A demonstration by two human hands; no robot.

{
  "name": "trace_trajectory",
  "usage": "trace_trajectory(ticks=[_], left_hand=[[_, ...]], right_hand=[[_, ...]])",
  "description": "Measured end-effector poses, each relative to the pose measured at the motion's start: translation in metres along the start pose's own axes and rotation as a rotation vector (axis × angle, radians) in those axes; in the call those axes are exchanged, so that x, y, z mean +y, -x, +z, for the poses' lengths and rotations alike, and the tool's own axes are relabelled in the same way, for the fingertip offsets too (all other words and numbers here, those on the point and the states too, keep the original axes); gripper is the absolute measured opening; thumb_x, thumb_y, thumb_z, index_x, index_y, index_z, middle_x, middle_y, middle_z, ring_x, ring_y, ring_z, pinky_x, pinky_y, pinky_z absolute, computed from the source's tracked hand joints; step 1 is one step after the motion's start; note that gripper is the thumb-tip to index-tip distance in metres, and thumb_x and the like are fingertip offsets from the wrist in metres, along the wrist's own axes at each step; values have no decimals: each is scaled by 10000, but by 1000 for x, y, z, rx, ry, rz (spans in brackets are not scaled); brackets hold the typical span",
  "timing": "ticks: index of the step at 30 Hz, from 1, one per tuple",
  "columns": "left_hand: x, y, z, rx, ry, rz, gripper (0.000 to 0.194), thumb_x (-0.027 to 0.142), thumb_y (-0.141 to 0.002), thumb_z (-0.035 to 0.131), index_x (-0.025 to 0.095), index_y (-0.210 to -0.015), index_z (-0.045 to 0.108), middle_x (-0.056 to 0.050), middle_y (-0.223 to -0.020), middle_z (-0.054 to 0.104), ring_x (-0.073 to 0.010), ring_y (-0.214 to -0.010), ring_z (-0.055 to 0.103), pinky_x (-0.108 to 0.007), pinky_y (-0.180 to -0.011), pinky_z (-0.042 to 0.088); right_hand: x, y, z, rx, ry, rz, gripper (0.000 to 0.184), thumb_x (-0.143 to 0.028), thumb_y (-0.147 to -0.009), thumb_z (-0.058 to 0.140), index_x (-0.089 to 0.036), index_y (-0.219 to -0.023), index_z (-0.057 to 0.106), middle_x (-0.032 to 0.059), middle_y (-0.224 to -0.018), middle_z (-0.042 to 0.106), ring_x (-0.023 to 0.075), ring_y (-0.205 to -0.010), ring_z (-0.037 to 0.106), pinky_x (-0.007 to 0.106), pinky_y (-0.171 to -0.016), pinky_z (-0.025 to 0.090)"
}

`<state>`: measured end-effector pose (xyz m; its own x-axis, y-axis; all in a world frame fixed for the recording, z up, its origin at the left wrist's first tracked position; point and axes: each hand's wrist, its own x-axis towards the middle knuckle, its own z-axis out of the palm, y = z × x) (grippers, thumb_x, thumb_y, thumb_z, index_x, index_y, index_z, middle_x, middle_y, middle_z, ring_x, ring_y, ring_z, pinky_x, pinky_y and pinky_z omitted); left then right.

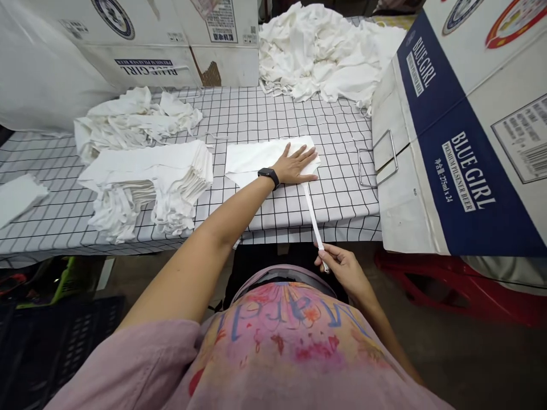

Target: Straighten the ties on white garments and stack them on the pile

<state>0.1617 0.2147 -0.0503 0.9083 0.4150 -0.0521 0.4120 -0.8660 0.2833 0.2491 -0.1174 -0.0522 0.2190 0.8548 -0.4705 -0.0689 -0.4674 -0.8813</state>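
Observation:
A folded piece of white cloth [252, 156] lies on the checked tablecloth in front of me. My left hand [296, 165] presses flat on its right part, fingers spread, with a dark band on the wrist. From the cloth's near edge a narrow white strap [314, 219] runs down past the table edge. Below that edge, my right hand [335, 261] pinches the strap near its lower end, between thumb and fingers. The strap looks straight between the two hands.
Left of the cloth sits a stack of folded white cloths [149, 165], with a loose white bundle [137, 119] behind it. A large white heap [325, 51] is at the back. Cartons stand behind and at right [453, 142]; a metal wire frame [378, 159] leans there.

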Motion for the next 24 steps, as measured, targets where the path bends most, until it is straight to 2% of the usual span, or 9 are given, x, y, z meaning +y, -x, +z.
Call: trace_trajectory(ticks=[2,4,8,12,15,17,20,22,24], left_hand=[[1,1,1,1,4,-14,925,832,-933,263,299,-1677,132,-20,-1757,99,-339,-1635,43,-688,-1262,-114],[1,2,1,-7,9,-24,913,821,-940,270,303,-1677,120,-18,-1758,88,-328,-1637,34,-700,-1257,-114],[-1,1,2,1,29,-15,915,809,-941,327,292,-1673,144,-21,-1758,102,-345,-1634,39,-706,-1249,-127],[10,1,-3,72,116,-66,777,681,-1006,384,327,-1664,171,-16,-1757,133,-301,-1637,72,-654,-1275,-125],[29,16,-13,288,220,-130,598,482,-1077,357,279,-1634,282,-62,-1745,206,-250,-1628,149,-594,-1314,16],[44,37,-19,390,305,-79,476,382,-1069,407,219,-1506,503,-106,-1649,417,-249,-1564,315,-547,-1300,196],[65,76,-23,296,531,116,289,263,-1005,522,225,-1223,706,-80,-1316,709,-230,-1342,562,-479,-1199,403],[78,96,-20,221,710,198,284,251,-970,590,238,-1229,705,-68,-1276,728,-212,-1267,618,-434,-1157,450],[88,107,-13,190,863,173,313,302,-951,648,219,-1249,699,-87,-1270,729,-213,-1216,651,-398,-1103,488]], right_hand=[[-3,8,0,24,-25,4,720,-566,-821,762,-137,-1382,623,59,-778,747,160,-610,613,293,-587,482],[-6,16,1,37,-31,-11,703,-543,-857,746,-164,-1423,572,59,-800,762,163,-621,640,290,-586,500],[-17,28,1,-22,-48,-72,384,-513,-879,741,-177,-1063,760,97,-866,779,173,-694,688,305,-648,552],[-34,21,0,-102,-275,-74,331,-446,-879,743,-221,-1112,809,116,-1061,802,216,-892,752,356,-814,595],[-48,6,-1,-128,-387,-105,345,-367,-814,822,-261,-1142,811,91,-1098,805,234,-1004,763,369,-903,589],[-54,-7,-1,-100,-390,-130,353,-356,-790,857,-270,-1129,813,77,-1069,810,230,-1011,766,364,-912,588],[-62,-27,1,-28,-373,-157,346,-418,-789,862,-247,-1087,819,78,-1019,813,219,-945,772,350,-867,595],[-67,-39,4,13,-343,-174,376,-468,-781,860,-219,-1060,819,85,-973,809,212,-873,769,341,-812,596],[-73,-49,7,39,-295,-204,393,-505,-790,842,-198,-1033,820,81,-907,795,191,-773,744,316,-724,579]])
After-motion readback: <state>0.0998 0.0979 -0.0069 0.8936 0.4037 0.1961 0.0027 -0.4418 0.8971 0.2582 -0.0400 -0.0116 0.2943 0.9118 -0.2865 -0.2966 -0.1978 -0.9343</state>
